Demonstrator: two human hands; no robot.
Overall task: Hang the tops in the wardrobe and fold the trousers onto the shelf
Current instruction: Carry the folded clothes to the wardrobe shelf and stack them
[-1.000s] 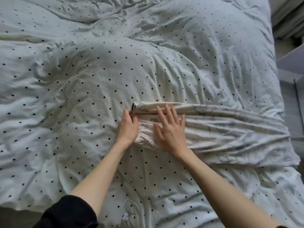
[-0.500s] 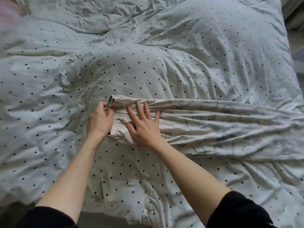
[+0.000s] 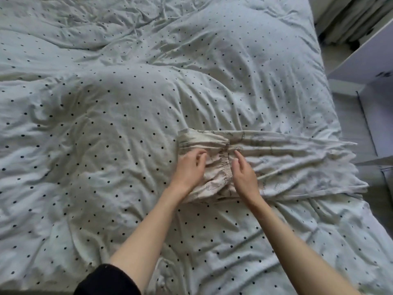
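head view: cream printed cotton trousers (image 3: 276, 162) lie across the polka-dot duvet (image 3: 106, 135), waistband end now folded over.
both the left hand (image 3: 189, 169) and right hand (image 3: 244, 177) hover loose, grasping nothing; earlier they pressed the waistband flat. light, limp cloth, best taken at the elastic edge.

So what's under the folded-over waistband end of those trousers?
The cream printed trousers lie on the white polka-dot duvet; the folded flap covers more trouser fabric. Anything beneath is hidden.
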